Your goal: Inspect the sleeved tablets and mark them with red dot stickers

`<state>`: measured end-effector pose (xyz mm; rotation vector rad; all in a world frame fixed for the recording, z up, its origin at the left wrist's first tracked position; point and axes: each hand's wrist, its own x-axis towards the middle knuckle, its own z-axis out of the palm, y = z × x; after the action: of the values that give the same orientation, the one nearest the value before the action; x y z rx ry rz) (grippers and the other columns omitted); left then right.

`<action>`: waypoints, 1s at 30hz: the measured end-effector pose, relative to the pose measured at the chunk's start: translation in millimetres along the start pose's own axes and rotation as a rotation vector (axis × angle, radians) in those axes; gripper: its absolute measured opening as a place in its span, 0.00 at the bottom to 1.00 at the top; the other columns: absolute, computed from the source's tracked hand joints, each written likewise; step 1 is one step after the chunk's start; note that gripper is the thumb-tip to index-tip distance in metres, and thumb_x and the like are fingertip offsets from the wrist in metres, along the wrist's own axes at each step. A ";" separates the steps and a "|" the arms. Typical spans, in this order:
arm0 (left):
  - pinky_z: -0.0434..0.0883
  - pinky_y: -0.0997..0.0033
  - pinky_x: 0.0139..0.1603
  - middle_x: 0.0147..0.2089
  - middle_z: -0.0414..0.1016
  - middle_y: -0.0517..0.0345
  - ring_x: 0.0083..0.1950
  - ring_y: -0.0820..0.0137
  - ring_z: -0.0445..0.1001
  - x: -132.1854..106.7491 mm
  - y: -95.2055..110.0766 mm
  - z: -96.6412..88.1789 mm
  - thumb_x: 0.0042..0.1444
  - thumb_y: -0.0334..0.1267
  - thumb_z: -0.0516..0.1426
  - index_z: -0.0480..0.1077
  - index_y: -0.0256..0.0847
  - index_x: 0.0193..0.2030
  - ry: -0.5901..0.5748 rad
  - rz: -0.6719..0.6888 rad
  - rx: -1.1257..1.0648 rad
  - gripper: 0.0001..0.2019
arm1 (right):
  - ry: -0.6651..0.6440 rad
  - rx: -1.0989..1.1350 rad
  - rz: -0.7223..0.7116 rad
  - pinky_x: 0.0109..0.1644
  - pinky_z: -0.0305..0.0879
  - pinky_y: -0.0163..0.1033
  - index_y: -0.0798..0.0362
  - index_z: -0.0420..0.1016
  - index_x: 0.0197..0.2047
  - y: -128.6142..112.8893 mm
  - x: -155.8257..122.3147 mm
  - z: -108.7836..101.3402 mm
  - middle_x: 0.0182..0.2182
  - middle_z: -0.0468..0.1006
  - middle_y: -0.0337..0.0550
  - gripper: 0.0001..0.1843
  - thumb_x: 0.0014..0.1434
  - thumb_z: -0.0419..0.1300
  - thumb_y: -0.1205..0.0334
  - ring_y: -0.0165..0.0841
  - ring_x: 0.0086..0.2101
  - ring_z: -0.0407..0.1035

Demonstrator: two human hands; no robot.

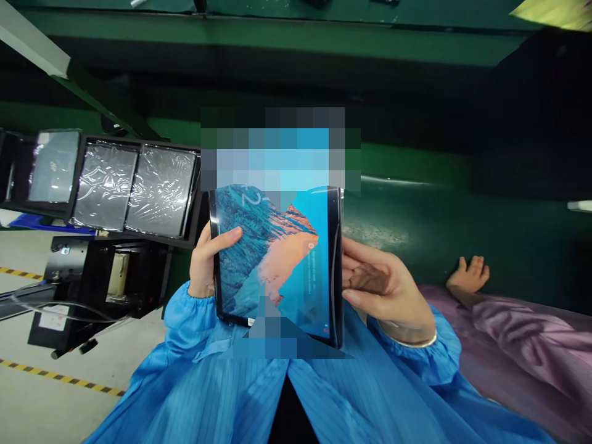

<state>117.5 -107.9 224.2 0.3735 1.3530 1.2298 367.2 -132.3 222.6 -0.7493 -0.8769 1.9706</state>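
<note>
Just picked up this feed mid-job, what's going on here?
A person holds a tablet with its screen lit, in front of a blue gown. The left hand grips one side, thumb over the screen; the right hand is at the opposite edge. Film-covered panels lie leftward; a co-worker's hand is off to the right.

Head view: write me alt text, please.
A person's left hand grips a black-framed rectangular tablet showing a mountain picture; the right hand touches its opposite edge. Film-wrapped flat panels lie in a black tray at left; another person's hand rests on the green tabletop at right.
</note>
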 end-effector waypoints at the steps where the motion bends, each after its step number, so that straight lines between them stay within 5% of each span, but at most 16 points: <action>1: 0.83 0.61 0.42 0.33 0.83 0.56 0.41 0.55 0.84 -0.5 0.3 0.3 0.39 0.38 0.71 0.81 0.39 0.38 -0.001 -0.002 0.000 0.16 | -0.006 0.011 -0.004 0.51 0.80 0.48 0.42 0.71 0.66 -0.2 -1.1 0.8 0.53 0.83 0.51 0.32 0.61 0.71 0.66 0.40 0.48 0.81; 10: 0.83 0.60 0.44 0.33 0.82 0.58 0.46 0.51 0.84 -5.2 0.3 2.0 0.40 0.37 0.70 0.79 0.41 0.39 0.018 -0.001 -0.006 0.16 | 0.045 -0.063 -0.078 0.43 0.80 0.40 0.42 0.73 0.65 -3.2 -6.8 5.3 0.48 0.85 0.46 0.28 0.63 0.70 0.64 0.33 0.37 0.81; 16: 0.83 0.58 0.44 0.33 0.83 0.56 0.41 0.54 0.84 -5.6 0.6 1.3 0.41 0.39 0.72 0.80 0.38 0.40 -0.017 0.021 0.016 0.17 | -0.006 -0.068 -0.140 0.37 0.80 0.34 0.33 0.74 0.63 -4.3 -5.7 5.1 0.43 0.86 0.36 0.27 0.65 0.68 0.64 0.28 0.32 0.81; 20: 0.83 0.59 0.40 0.30 0.82 0.59 0.31 0.60 0.82 -12.4 6.6 6.8 0.40 0.36 0.72 0.81 0.40 0.37 -0.010 0.024 0.011 0.15 | 0.044 -0.081 -0.163 0.39 0.82 0.38 0.36 0.77 0.61 -2.9 -7.1 4.7 0.42 0.87 0.39 0.23 0.64 0.69 0.64 0.32 0.33 0.82; 24: 0.83 0.60 0.39 0.31 0.83 0.60 0.33 0.61 0.82 -20.6 12.7 13.9 0.43 0.33 0.69 0.81 0.42 0.36 0.013 0.015 0.037 0.11 | 0.123 -0.072 -0.170 0.40 0.83 0.41 0.38 0.81 0.57 0.6 -8.4 3.8 0.43 0.87 0.43 0.19 0.63 0.69 0.61 0.37 0.35 0.84; 30: 0.82 0.59 0.40 0.31 0.82 0.59 0.35 0.59 0.82 -22.6 14.4 14.6 0.42 0.32 0.68 0.81 0.42 0.36 0.043 0.026 0.063 0.11 | -0.047 -0.013 -0.125 0.42 0.83 0.42 0.36 0.75 0.63 -2.4 -9.6 1.8 0.48 0.86 0.44 0.26 0.64 0.68 0.64 0.34 0.33 0.83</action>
<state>129.1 -114.6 251.6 0.4124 1.4308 1.2249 371.4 -140.2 227.2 -0.6425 -0.9427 1.8799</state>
